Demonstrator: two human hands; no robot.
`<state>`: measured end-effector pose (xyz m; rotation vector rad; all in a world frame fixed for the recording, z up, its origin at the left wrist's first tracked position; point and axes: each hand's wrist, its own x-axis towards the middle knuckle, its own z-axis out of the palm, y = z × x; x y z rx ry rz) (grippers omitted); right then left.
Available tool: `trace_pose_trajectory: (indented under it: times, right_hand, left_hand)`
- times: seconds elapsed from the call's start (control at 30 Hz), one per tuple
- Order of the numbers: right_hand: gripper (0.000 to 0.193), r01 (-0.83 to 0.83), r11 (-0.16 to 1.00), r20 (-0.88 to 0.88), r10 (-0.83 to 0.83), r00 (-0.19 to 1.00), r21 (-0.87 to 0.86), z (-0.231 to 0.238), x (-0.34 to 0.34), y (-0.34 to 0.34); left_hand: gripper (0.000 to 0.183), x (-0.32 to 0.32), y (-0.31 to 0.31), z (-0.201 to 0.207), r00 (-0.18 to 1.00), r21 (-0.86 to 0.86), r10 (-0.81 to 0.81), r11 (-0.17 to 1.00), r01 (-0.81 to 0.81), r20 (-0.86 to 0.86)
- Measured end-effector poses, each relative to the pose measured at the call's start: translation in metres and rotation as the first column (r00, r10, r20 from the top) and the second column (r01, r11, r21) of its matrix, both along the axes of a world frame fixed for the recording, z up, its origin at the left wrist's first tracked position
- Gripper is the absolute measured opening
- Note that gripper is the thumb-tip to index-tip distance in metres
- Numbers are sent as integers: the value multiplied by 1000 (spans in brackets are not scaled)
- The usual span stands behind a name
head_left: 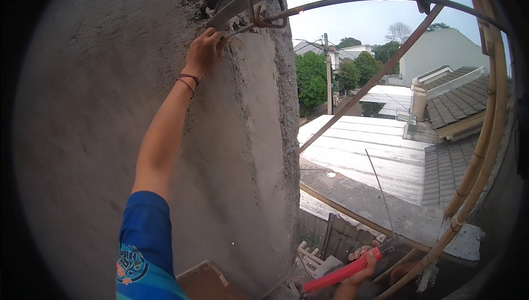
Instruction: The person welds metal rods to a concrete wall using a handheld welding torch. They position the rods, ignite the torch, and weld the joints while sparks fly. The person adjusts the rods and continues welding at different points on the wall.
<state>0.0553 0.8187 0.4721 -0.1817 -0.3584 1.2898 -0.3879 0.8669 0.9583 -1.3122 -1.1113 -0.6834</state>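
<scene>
So the left hand [205, 52] is reaching way up toward the upper middle of the frame, and its fingers [216, 36] are pinching shut around the end of a thin metal chisel [241, 28] (could be a punch or a fat nail, hard to tell at this size). The tip is pressing into the crumbly top edge of the rough grey cement wall [110, 134], just under a bent loop of rebar [267, 10] that's sticking out of the broken concrete.

My take on handling: that chisel is looking stiff, light and skinny, so it's probably wanting to twist or skid off the gritty surface. Gripping it near the back end, like the hand is doing now, is keeping the knuckles clear of the wall but giving less control over the tip.

Moving right and down to the lower right of the frame, the right hand [361, 267] is hanging low, fingers wrapping closed around the red handle of a hammer [344, 272]. The head end is mostly hiding, so I can't tell its shape. Judging by the look, it's head-heavy, and the smooth handle could be getting slippery with dust, so holding well back on the handle is making sense.

Bamboo scaffold poles [485, 134] are curving down the far right, with rooftops [363, 151] below.
</scene>
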Motion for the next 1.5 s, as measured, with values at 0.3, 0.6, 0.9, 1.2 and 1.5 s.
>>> trace_pose_trajectory:
  times: [0.3,0.6,0.9,1.2,1.5]
  right_hand:
    - [56,557,715,570,-687,450,421,60,71,-72]
    - [63,563,596,527,-793,304,573,127,47,-112]
    - [59,414,741,382,-644,663,529,161,6,-86]
    - [61,370,778,364,-583,727,507,179,-25,-60]
    - [58,250,860,334,-418,845,444,163,-64,-40]
  left_hand:
    - [22,-22,16,4,996,19,-59,998,58,66]
    - [15,-49,32,12,973,147,-208,964,221,-99]
    - [17,-22,16,5,989,15,-128,992,127,70]
    - [16,-22,17,4,989,8,-137,991,137,60]
    - [14,-36,21,19,991,-43,-124,991,127,57]
